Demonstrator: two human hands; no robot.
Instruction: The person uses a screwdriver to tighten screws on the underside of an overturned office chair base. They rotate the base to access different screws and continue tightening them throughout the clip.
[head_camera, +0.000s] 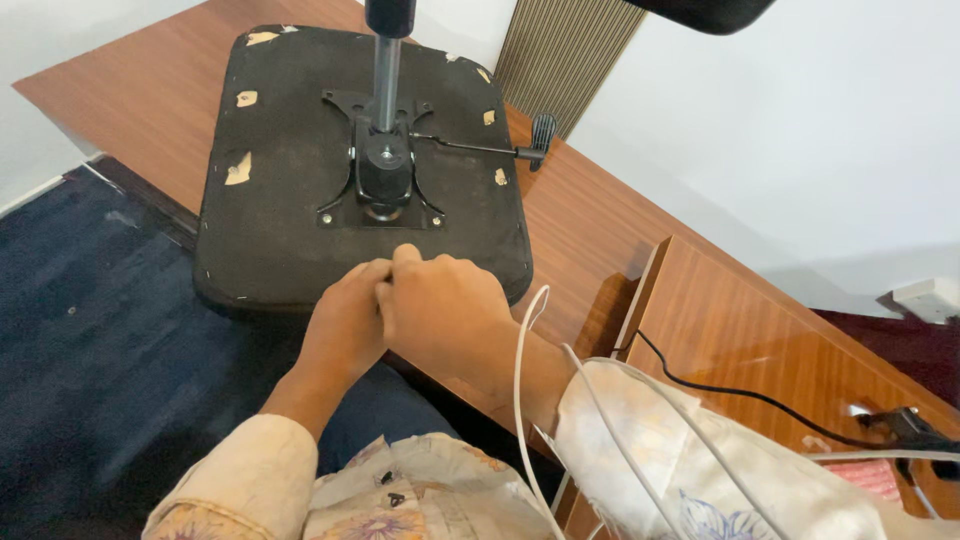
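Observation:
An upturned black chair seat (280, 190) lies on a wooden desk (590, 230), its underside up. A black metal mounting plate (385, 185) with a steel gas-lift column (386, 80) stands at its middle. A thin lever with a black paddle (540, 135) sticks out to the right. My left hand (345, 320) and my right hand (440, 305) are pressed together at the seat's near edge, fingers curled. Whatever small thing lies between them is hidden.
Dark blue carpet (90, 330) covers the floor to the left. A ribbed beige panel (565, 50) stands behind the desk. A black cable (740, 392) runs over a lower wooden surface (790, 350) at right. White cords (522, 380) hang near my right sleeve.

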